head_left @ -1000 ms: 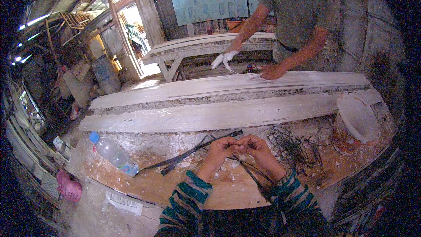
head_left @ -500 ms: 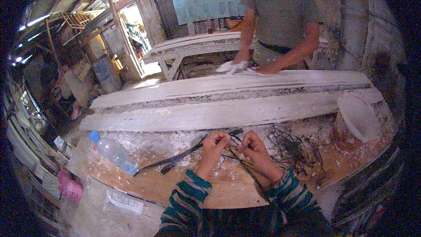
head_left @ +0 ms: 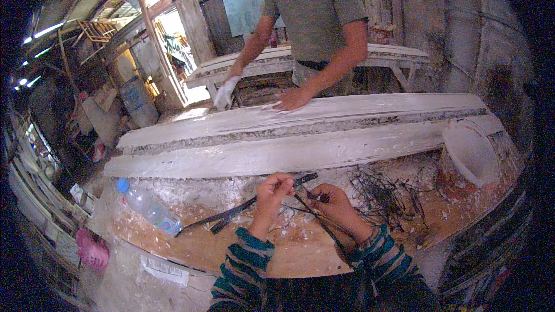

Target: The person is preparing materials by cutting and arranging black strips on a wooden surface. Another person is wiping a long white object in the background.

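My left hand is closed in a pinch on the upper end of a dark flat strip, which slants down toward my right sleeve. Just to the right, my right hand is pinched too, its fingertips beside the strip. A thin dark strand seems to be between those fingers, too small to make out fully. Under and left of my hands lie more black strips on the wooden board. To the right of my right hand spreads a tangle of thin black strands.
A clear plastic bottle with a blue cap lies at the left. A white bucket stands tilted at the right. Beyond my hands runs a long whitish plank-like form. A co-worker leans over its far side, something white at one hand.
My hands have drawn slightly apart, the right one lower, with the strip now showing between them. The co-worker has shifted left, and the white thing has moved left off the plank.
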